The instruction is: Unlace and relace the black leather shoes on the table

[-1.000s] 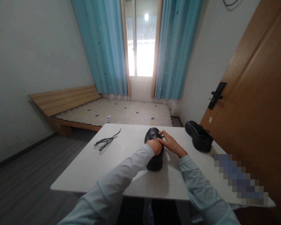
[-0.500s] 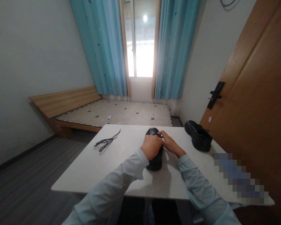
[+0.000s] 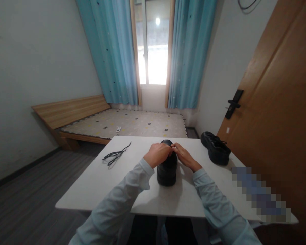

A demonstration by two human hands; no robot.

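Observation:
A black shoe (image 3: 167, 172) stands on the white table in front of me, heel towards me and toe pointing away. Across its upper part reaches my left hand (image 3: 158, 153), fingers curled in and closed near the lacing area. My right hand (image 3: 184, 157) meets it from the right side, thumb and fingers pinched together close to the left fingertips. Whatever the two pinches hold is too small and dark to make out. Left of the shoe, a loose black shoelace (image 3: 114, 156) lies in loops on the table.
On the white table (image 3: 97, 190), a second black shoe (image 3: 215, 148) stands at the far right, with a blurred-out item (image 3: 260, 194) nearer the right corner. Beyond the table is a bed (image 3: 132, 122) with a small white remote-like object (image 3: 118, 129). A wooden door (image 3: 277, 102) stands at right.
My left hand has shifted left and slightly up, uncovering more of the shoe's heel and opening. My right hand stays almost in place by the shoe's front.

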